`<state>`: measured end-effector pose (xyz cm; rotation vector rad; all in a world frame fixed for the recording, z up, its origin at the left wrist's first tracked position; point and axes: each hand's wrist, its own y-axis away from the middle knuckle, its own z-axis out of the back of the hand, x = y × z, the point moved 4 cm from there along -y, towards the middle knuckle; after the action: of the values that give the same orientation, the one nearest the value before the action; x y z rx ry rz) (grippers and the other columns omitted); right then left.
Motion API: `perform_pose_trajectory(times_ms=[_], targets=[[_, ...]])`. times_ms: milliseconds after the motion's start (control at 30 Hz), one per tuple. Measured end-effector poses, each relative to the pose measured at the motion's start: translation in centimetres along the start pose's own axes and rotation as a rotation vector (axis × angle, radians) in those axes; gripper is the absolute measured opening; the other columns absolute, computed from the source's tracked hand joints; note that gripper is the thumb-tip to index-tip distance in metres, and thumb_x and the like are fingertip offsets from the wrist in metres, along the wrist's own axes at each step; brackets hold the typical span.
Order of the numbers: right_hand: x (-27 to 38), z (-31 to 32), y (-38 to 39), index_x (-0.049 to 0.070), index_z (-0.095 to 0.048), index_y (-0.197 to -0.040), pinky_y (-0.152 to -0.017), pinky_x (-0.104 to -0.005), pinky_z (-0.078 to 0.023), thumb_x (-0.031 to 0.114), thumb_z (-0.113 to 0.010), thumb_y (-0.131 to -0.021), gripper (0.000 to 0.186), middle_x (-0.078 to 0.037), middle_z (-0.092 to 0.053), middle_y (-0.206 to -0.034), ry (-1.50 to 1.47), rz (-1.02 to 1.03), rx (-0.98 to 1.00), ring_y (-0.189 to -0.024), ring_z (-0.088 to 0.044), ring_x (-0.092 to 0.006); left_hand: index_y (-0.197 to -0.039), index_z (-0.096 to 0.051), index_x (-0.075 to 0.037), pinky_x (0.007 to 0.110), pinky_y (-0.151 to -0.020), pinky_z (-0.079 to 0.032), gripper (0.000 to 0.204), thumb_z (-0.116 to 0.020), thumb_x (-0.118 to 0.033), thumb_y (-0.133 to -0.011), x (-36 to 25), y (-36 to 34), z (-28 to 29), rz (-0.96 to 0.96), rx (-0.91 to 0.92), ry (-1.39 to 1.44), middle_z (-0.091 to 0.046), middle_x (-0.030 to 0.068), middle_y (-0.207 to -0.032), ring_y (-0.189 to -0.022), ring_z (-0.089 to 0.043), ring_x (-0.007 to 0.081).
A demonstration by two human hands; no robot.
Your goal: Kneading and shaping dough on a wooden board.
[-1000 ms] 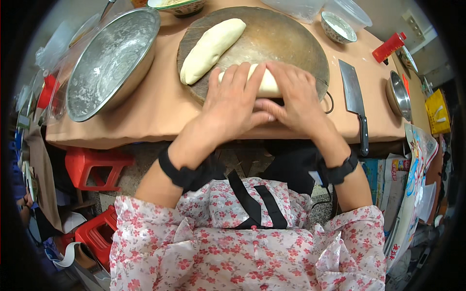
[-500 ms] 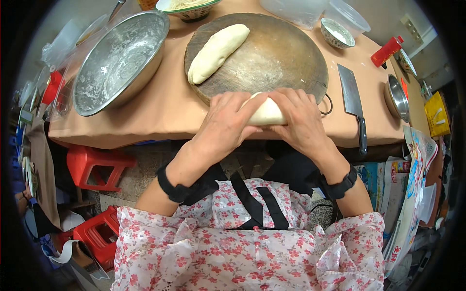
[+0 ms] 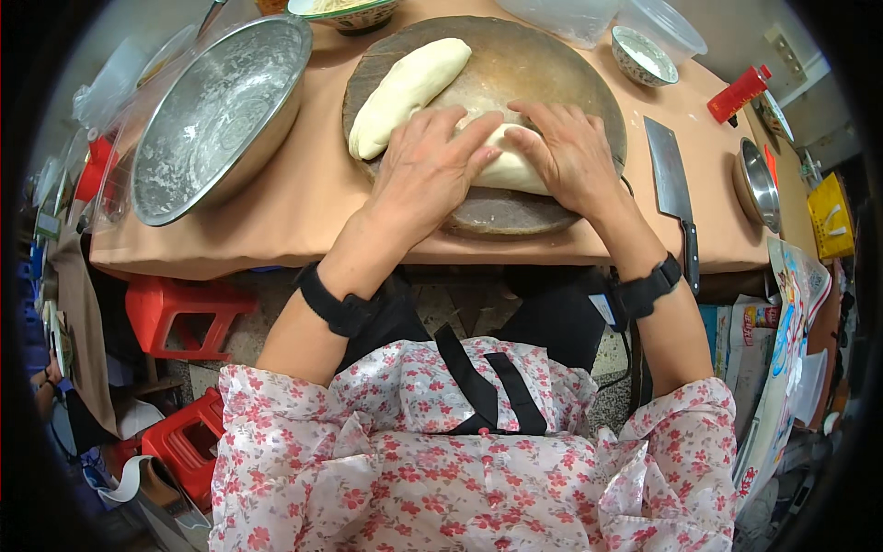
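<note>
A pale, smooth piece of dough (image 3: 511,173) lies crosswise on the near part of the round wooden chopping board (image 3: 524,83). My left hand (image 3: 425,166) curls over its left end, and my right hand (image 3: 578,158) grips its right end. Both thumbs point inward over the dough, leaving its middle showing between them. The ends under my palms are hidden. A second, longer log of dough (image 3: 409,94) rests slantwise at the board's left side, its lower end close to my left fingers.
A floury metal basin (image 3: 221,120) leans left of the board. To the right lie a cleaver (image 3: 670,170), a steel bowl (image 3: 756,184) and a red bottle (image 3: 739,94). A patterned bowl of white powder (image 3: 644,57) and a bowl of noodles (image 3: 345,11) stand behind.
Both hands have moved the dough from the board's near edge farther onto the board. The left hand is now closer to the other dough log.
</note>
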<state>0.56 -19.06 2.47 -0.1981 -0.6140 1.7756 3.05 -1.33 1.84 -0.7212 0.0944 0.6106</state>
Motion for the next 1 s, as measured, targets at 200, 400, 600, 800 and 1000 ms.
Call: perform_pose_trajectory(times_ms=[200,400,600,800,1000], targets=[[1.7,0.0,1.8,0.013,-0.062,-0.120,-0.085,-0.0437,-0.039,0.048,-0.048,-0.097,0.044,-0.008,-0.066,-0.095,0.029,0.013,-0.038,-0.095,-0.059,-0.0280,-0.124,-0.060,-0.006,0.045,-0.094,-0.044,0.034,-0.061,-0.011,-0.090,-0.9,1.1,-0.3,0.031,0.028,0.161,-0.059,0.0137,-0.123,-0.115,-0.055,0.0342],[5.9,1.9,8.4,0.012,-0.051,-0.138,-0.101,-0.0483,-0.032,0.048,-0.056,-0.091,0.059,-0.013,-0.050,-0.136,0.040,0.091,-0.095,-0.122,-0.047,-0.0335,-0.143,-0.043,-0.006,0.057,-0.113,-0.024,0.073,-0.074,-0.021,-0.079,-5.6,7.4,0.7,-0.048,0.048,0.007,-0.036,0.0205,-0.150,-0.140,-0.034,0.0400],[4.5,1.1,6.7,0.012,-0.050,-0.139,-0.106,-0.0502,-0.028,0.040,-0.060,-0.090,0.057,-0.011,-0.047,-0.142,0.013,0.045,-0.043,-0.129,-0.042,-0.0332,-0.148,-0.034,-0.005,0.057,-0.113,-0.020,0.099,-0.080,-0.045,-0.070,-5.1,5.5,0.2,-0.029,0.174,-0.067,-0.030,0.0220,-0.151,-0.142,-0.026,0.0410],[0.7,-0.2,0.9,0.013,-0.056,-0.131,-0.099,-0.0488,-0.036,0.043,-0.048,-0.098,0.045,-0.012,-0.062,-0.123,-0.150,-0.142,0.093,-0.116,-0.054,-0.0323,-0.147,-0.033,-0.004,0.053,-0.106,-0.032,0.093,-0.075,-0.049,-0.077,-2.0,-0.4,-0.4,0.021,0.202,-0.105,-0.045,0.0209,-0.138,-0.128,-0.043,0.0379],[0.8,-0.8,2.1,0.014,-0.055,-0.132,-0.097,-0.0476,-0.038,0.042,-0.050,-0.098,0.045,-0.011,-0.062,-0.120,-0.166,-0.088,-0.029,-0.115,-0.055,-0.0324,-0.146,-0.036,-0.008,0.052,-0.103,-0.035,0.085,-0.075,-0.043,-0.079,-1.5,0.1,-0.9,0.087,0.332,-0.034,-0.049,0.0203,-0.135,-0.124,-0.046,0.0379]])
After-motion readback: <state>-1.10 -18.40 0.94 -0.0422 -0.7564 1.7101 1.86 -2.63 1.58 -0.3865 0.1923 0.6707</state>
